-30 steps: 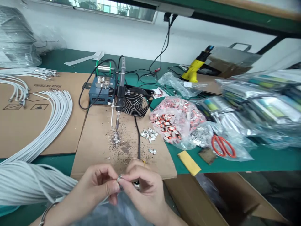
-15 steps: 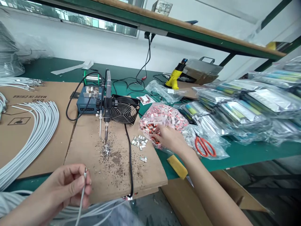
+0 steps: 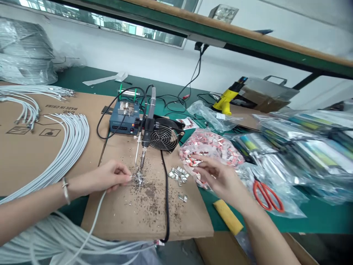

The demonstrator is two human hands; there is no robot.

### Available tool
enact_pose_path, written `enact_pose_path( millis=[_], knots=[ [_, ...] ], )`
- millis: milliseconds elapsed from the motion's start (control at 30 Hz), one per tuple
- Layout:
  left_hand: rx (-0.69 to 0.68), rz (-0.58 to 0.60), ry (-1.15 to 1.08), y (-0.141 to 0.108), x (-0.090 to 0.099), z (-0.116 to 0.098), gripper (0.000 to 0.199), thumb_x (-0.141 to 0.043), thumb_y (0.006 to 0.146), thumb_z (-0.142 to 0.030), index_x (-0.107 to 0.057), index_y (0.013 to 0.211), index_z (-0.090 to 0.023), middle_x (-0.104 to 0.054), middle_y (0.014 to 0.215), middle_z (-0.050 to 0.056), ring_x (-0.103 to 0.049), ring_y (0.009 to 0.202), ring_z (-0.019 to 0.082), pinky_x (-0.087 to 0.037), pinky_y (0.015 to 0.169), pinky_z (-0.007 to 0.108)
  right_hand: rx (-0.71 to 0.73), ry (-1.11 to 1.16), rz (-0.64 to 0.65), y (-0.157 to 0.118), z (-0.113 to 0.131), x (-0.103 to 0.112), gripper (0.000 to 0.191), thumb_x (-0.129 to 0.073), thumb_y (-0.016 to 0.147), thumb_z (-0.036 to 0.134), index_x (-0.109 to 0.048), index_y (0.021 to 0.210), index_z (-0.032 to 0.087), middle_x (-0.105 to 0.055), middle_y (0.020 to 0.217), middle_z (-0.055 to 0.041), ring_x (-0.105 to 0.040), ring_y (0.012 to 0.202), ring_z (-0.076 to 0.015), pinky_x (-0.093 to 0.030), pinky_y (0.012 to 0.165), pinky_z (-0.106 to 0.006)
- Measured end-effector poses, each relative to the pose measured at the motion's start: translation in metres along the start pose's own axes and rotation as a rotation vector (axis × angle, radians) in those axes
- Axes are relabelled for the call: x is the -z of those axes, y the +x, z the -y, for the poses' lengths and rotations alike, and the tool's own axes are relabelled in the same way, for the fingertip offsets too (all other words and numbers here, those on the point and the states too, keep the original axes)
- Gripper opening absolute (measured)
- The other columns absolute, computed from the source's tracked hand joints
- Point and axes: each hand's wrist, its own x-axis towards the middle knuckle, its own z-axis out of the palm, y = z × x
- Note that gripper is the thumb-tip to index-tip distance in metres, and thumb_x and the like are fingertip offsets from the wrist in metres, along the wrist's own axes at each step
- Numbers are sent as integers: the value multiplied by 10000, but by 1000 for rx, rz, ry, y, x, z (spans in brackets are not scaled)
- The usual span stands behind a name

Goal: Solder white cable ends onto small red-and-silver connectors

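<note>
My left hand (image 3: 114, 176) is closed on the end of a white cable (image 3: 96, 213), close beside the pile of solder scraps (image 3: 139, 178) below the soldering iron (image 3: 149, 129). The cable hangs from the fingers toward the front. My right hand (image 3: 217, 175), its thumb and fingers apart, is over the near edge of a plastic bag of small red and white parts (image 3: 220, 145). Nothing shows between its fingertips. Several small metal pieces (image 3: 178, 175) lie on the cardboard (image 3: 124, 221) between the hands.
A blue soldering station (image 3: 124, 119) and a black fan (image 3: 164, 136) stand behind. Bundles of white cables (image 3: 74, 147) lie at the left. Red-handled scissors (image 3: 267, 195), a yellow sponge (image 3: 228, 216) and bagged silver packages (image 3: 311, 154) are at the right. A black cord (image 3: 166, 195) crosses the cardboard.
My left hand has moved forward and right with the cable end, up to the scraps under the iron. My right hand has opened and drawn back from the bag's parts. The view has shifted left.
</note>
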Motion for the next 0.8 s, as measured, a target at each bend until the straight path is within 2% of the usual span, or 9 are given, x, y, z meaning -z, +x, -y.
enact_pose_path(
  millis=[100, 200, 300, 400, 567, 667, 800],
  knots=[
    [-41, 48, -46, 3, 1, -2, 257, -570, 748, -377, -548, 689, -127, -445, 516, -59, -350, 387, 47, -273, 377, 160, 94, 228, 69, -8, 26, -13, 158, -455, 852, 257, -579, 929, 198, -628, 678, -22, -564, 534, -157, -433, 503, -264],
    [-56, 54, -52, 4, 0, 0, 291, -573, 749, -409, -553, 690, -124, -440, 509, -63, -357, 379, 46, -263, 370, 162, 140, 296, 185, -7, 53, -27, 91, -492, 840, 230, -568, 795, 207, -611, 672, -9, -562, 581, -153, -421, 537, -262],
    [-77, 60, -82, 5, -1, 5, 285, -577, 751, -402, -577, 714, -120, -455, 508, -59, -370, 383, 47, -270, 365, 158, 159, 349, 216, 1, 73, -41, 86, -546, 807, 205, -567, 724, 201, -584, 667, -5, -534, 599, -146, -400, 551, -256],
    [-86, 65, -116, 6, -2, 8, 266, -588, 746, -374, -616, 775, -111, -515, 570, -33, -388, 402, 47, -287, 362, 157, 58, 541, 252, 10, 80, -54, 81, -556, 791, 211, -571, 715, 188, -542, 596, 16, -495, 540, -122, -383, 496, -233],
    [-70, 39, -147, 9, -2, 5, 241, -581, 755, -305, -652, 868, -104, -546, 600, -21, -378, 415, 45, -274, 358, 153, -218, 1022, 415, 21, 82, -70, 118, -608, 737, 262, -553, 740, 157, -559, 568, 26, -540, 505, -95, -452, 498, -217],
    [-62, 21, -177, 10, -1, 4, 231, -582, 755, -280, -663, 873, -98, -546, 592, -22, -365, 409, 41, -263, 359, 155, -303, 1138, 455, 25, 82, -74, 179, -673, 690, 280, -556, 712, 146, -584, 580, 24, -566, 511, -78, -479, 520, -196],
    [-60, 40, -208, 12, -1, 4, 224, -578, 760, -268, -673, 874, -100, -539, 581, -26, -360, 406, 39, -253, 362, 156, -374, 1258, 437, 26, 81, -79, 274, -737, 631, 302, -558, 782, 159, -618, 613, 28, -600, 524, -75, -513, 541, -186]
  ],
)
